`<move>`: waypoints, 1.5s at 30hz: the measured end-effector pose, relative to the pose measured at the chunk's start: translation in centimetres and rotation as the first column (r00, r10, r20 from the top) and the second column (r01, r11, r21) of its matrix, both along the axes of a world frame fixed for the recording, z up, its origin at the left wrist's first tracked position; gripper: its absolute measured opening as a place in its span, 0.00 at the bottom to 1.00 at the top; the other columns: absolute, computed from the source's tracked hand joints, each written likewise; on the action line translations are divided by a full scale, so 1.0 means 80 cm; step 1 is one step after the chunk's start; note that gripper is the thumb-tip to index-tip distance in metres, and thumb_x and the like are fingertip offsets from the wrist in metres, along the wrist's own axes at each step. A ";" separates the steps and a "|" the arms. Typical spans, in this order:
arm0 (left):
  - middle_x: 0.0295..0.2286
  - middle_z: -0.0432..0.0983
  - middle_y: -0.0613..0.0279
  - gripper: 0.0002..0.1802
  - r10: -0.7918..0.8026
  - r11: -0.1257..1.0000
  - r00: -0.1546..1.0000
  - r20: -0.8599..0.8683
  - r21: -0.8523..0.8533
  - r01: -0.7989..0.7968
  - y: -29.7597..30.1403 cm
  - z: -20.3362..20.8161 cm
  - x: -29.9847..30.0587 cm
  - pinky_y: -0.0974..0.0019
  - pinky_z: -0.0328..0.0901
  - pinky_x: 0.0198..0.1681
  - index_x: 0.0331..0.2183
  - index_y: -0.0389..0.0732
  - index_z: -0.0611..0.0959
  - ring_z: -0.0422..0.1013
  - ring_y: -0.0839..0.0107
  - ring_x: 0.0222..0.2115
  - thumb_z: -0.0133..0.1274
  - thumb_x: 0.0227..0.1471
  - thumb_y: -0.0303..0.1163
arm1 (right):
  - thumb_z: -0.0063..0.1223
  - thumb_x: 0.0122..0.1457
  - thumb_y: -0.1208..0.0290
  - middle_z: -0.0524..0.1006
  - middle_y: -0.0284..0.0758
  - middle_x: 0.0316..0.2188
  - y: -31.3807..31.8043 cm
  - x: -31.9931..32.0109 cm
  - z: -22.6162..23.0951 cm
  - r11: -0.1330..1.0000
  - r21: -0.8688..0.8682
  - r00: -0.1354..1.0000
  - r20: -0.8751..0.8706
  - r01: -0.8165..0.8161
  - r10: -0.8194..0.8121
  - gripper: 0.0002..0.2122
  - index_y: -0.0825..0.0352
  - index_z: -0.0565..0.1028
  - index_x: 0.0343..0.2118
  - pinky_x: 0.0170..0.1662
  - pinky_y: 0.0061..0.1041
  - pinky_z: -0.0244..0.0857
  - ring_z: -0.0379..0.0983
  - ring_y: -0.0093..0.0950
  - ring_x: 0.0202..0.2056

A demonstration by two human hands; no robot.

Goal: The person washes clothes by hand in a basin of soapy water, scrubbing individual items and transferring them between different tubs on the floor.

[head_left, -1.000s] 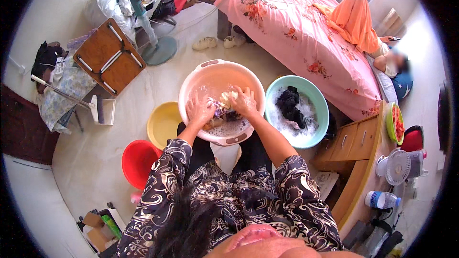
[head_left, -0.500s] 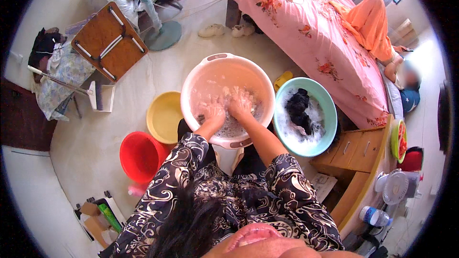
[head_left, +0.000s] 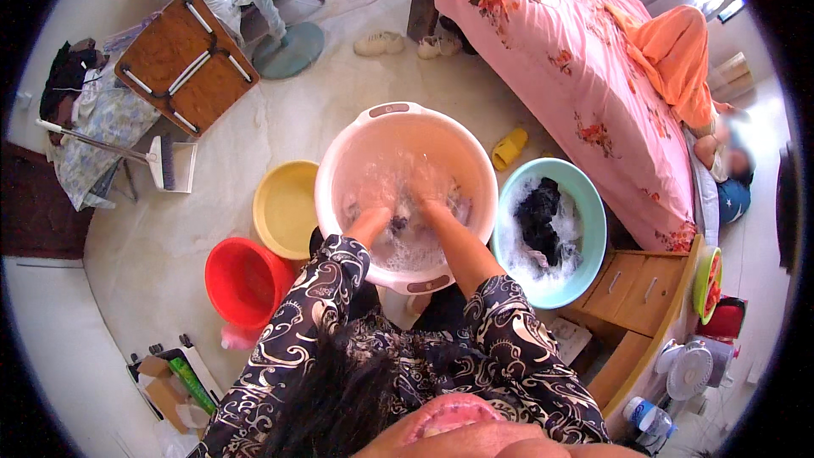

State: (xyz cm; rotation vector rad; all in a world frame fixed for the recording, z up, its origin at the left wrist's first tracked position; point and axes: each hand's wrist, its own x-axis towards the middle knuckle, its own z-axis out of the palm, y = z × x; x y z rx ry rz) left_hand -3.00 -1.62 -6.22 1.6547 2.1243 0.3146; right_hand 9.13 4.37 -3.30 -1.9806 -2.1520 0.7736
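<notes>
Both hands are down in the cloudy, rippling water of a large pale pink basin [head_left: 483, 161] in front of me. My left hand [head_left: 378, 195] is under the surface on the left side, near a small dark piece of cloth [head_left: 398, 223]. Close beside it, my right hand [head_left: 426, 192] is also submerged. Ripples and suds hide the fingers of both, so whether they hold any cloth does not show. To the right stands a light blue basin [head_left: 596, 246] with black laundry [head_left: 538, 216] lying in white foam.
A yellow basin [head_left: 275, 212] and a red bucket [head_left: 246, 280] stand on the left. A yellow slipper [head_left: 509, 149] lies between the blue basin and the pink-covered bed [head_left: 560, 102], where a person in orange trousers [head_left: 682, 59] lies. A wooden cabinet [head_left: 632, 288] stands at right.
My hands have sunk deeper; their backs and fingers showed at the surface before. The water is more stirred up, and the view has shifted slightly.
</notes>
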 end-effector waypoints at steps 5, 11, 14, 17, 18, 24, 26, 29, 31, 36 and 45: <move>0.48 0.71 0.40 0.24 -0.023 1.000 1.000 -0.009 0.011 0.023 0.019 0.005 0.008 0.39 0.60 0.52 0.49 0.41 0.77 0.68 0.42 0.49 0.37 0.63 0.46 | 0.34 0.66 0.48 0.79 0.50 0.43 0.022 0.013 -0.075 0.998 0.063 0.998 -0.057 0.006 -0.002 0.25 0.62 0.81 0.43 0.55 0.53 0.59 0.75 0.49 0.47; 0.44 0.76 0.39 0.25 0.007 0.999 1.000 0.012 0.051 -0.007 0.021 -0.001 -0.003 0.40 0.63 0.49 0.45 0.39 0.80 0.72 0.42 0.45 0.37 0.63 0.48 | 0.39 0.64 0.50 0.78 0.54 0.39 0.011 0.027 -0.027 0.985 0.172 0.977 -0.209 -0.010 0.046 0.25 0.69 0.80 0.42 0.54 0.47 0.63 0.75 0.51 0.43; 0.40 0.76 0.39 0.19 0.112 0.982 0.963 0.246 0.121 -0.146 0.006 0.016 -0.015 0.40 0.64 0.44 0.42 0.39 0.77 0.73 0.42 0.42 0.43 0.61 0.45 | 0.40 0.64 0.49 0.80 0.52 0.38 -0.006 0.035 0.034 0.995 0.068 0.973 -0.227 0.066 -0.049 0.25 0.69 0.80 0.41 0.51 0.44 0.65 0.76 0.49 0.44; 0.36 0.76 0.41 0.15 0.084 0.963 0.920 0.382 0.207 -0.175 0.003 0.041 -0.031 0.42 0.65 0.40 0.38 0.39 0.73 0.74 0.42 0.37 0.48 0.60 0.42 | 0.40 0.64 0.53 0.80 0.50 0.40 -0.011 0.059 0.040 0.988 -0.023 0.794 -0.593 0.151 -0.135 0.22 0.68 0.80 0.43 0.51 0.42 0.65 0.76 0.47 0.45; 0.35 0.76 0.41 0.14 0.062 0.953 0.913 0.403 0.247 -0.174 0.000 0.048 -0.038 0.43 0.65 0.38 0.37 0.39 0.72 0.74 0.42 0.36 0.49 0.59 0.42 | 0.41 0.64 0.53 0.80 0.49 0.38 -0.012 0.066 0.042 0.990 0.013 0.779 -0.619 0.137 -0.100 0.22 0.69 0.79 0.42 0.49 0.40 0.65 0.76 0.44 0.43; 0.33 0.78 0.46 0.16 0.115 0.902 0.899 0.422 0.334 -0.273 -0.028 0.081 -0.052 0.52 0.68 0.39 0.40 0.37 0.74 0.76 0.51 0.35 0.54 0.56 0.39 | 0.47 0.63 0.52 0.80 0.40 0.27 -0.031 0.093 0.049 0.977 -0.043 0.739 -0.648 0.207 -0.185 0.22 0.71 0.80 0.36 0.40 0.31 0.67 0.75 0.28 0.32; 0.33 0.78 0.47 0.17 0.109 0.902 0.893 0.437 0.334 -0.274 -0.042 0.080 -0.057 0.55 0.70 0.39 0.40 0.35 0.73 0.77 0.54 0.34 0.56 0.55 0.37 | 0.49 0.62 0.52 0.78 0.38 0.22 -0.049 0.094 0.067 0.980 0.017 0.786 -0.600 0.198 -0.148 0.22 0.72 0.81 0.32 0.34 0.32 0.67 0.73 0.25 0.27; 0.34 0.79 0.48 0.20 0.100 0.939 0.869 0.485 0.242 -0.243 -0.058 0.100 -0.047 0.50 0.68 0.42 0.39 0.39 0.75 0.75 0.50 0.38 0.56 0.53 0.45 | 0.53 0.56 0.55 0.81 0.46 0.31 -0.057 0.110 0.082 0.997 0.073 0.963 -0.268 0.014 0.006 0.19 0.67 0.80 0.40 0.41 0.43 0.67 0.76 0.47 0.33; 0.34 0.79 0.49 0.21 0.083 0.975 0.937 0.340 0.167 -0.147 -0.066 0.117 -0.035 0.51 0.68 0.43 0.38 0.40 0.75 0.75 0.51 0.38 0.56 0.52 0.47 | 0.54 0.54 0.55 0.77 0.46 0.44 -0.068 0.116 0.072 0.970 0.245 0.979 -0.196 -0.008 0.058 0.22 0.62 0.76 0.49 0.44 0.45 0.67 0.74 0.47 0.42; 0.54 0.66 0.47 0.31 -0.132 0.942 0.988 -0.083 0.299 0.151 -0.090 0.115 -0.012 0.38 0.55 0.57 0.53 0.53 0.74 0.61 0.43 0.55 0.55 0.49 0.54 | 0.56 0.52 0.53 0.59 0.44 0.64 -0.099 0.096 0.077 0.938 0.301 0.985 0.040 -0.170 0.166 0.32 0.51 0.65 0.62 0.54 0.57 0.61 0.57 0.52 0.61; 0.63 0.53 0.45 0.34 -0.274 0.959 0.942 -0.192 -0.123 0.254 -0.064 0.088 0.031 0.33 0.45 0.63 0.65 0.53 0.59 0.52 0.41 0.62 0.43 0.58 0.42 | 0.49 0.57 0.54 0.57 0.50 0.64 -0.096 0.051 0.033 0.943 0.245 0.960 0.224 -0.224 0.169 0.29 0.52 0.63 0.63 0.57 0.67 0.50 0.54 0.57 0.62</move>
